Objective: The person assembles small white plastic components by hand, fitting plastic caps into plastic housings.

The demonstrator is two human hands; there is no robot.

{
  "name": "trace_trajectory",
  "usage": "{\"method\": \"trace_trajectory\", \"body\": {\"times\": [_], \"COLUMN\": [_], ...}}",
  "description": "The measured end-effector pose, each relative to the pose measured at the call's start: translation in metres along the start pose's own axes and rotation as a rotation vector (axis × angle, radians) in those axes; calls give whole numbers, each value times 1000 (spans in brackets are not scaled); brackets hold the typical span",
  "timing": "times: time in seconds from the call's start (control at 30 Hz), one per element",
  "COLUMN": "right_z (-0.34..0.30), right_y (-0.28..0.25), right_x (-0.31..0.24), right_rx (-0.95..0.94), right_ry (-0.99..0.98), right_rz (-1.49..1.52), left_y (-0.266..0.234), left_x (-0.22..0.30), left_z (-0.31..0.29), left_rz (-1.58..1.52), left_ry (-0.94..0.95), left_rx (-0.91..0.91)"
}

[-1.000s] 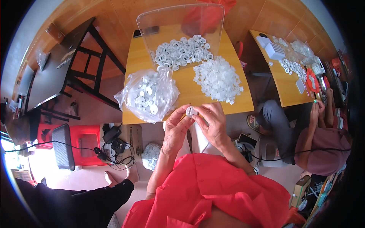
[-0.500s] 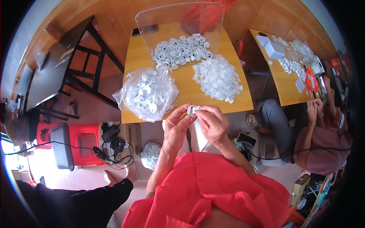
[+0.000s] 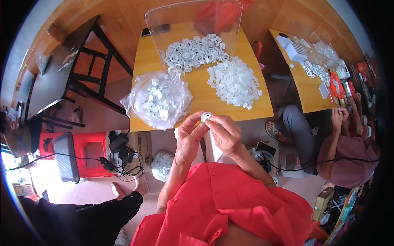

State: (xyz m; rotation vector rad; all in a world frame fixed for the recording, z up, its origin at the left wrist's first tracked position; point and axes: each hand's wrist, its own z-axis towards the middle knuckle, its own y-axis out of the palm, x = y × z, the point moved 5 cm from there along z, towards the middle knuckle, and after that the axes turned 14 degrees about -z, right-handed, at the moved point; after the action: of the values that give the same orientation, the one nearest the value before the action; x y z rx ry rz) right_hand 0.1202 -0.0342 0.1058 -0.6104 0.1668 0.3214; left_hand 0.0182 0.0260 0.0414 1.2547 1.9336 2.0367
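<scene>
1 white disc [image 3: 206, 116] at near edge of yellow table [image 3: 201, 96], pinched between fingertips of left hand [image 3: 189, 134] and right hand [image 3: 226, 133]. Table left: clear bag [image 3: 158, 100]; right: chip pile [image 3: 234, 84]. Red stool [image 3: 91, 149] left of table.

The left forearm [image 3: 169, 189] and right forearm [image 3: 251, 169] slant inward from below; the left hand [image 3: 188, 137] and right hand [image 3: 226, 134] nearly meet, palms inward, their fingers [image 3: 221, 121] pinched against thumbs
</scene>
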Motion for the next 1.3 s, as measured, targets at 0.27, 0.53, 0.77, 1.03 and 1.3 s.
{"method": "trace_trajectory", "body": {"times": [0.27, 0.53, 0.77, 1.03, 1.3], "right_z": [-1, -7, -20, -24, -22], "right_y": [-3, 0, 8, 18, 23], "right_x": [-2, 5, 27, 24, 26], "right_rx": [-67, -83, -135, -237, -265], "right_ry": [-103, 89, 625, 743, 631], "right_rz": [-41, 141, 476, 515, 470], "left_y": [0, -5, -6, 2, -8], "left_x": [0, -2, -7, -2, -4], "left_z": [-1, 1, 0, -1, -3], "left_rz": [-1, 3, 2, 284, 370], "left_ry": [-17, 2, 1, 172, 193], "left_rx": [38, 69, 122, 78, 76]}}
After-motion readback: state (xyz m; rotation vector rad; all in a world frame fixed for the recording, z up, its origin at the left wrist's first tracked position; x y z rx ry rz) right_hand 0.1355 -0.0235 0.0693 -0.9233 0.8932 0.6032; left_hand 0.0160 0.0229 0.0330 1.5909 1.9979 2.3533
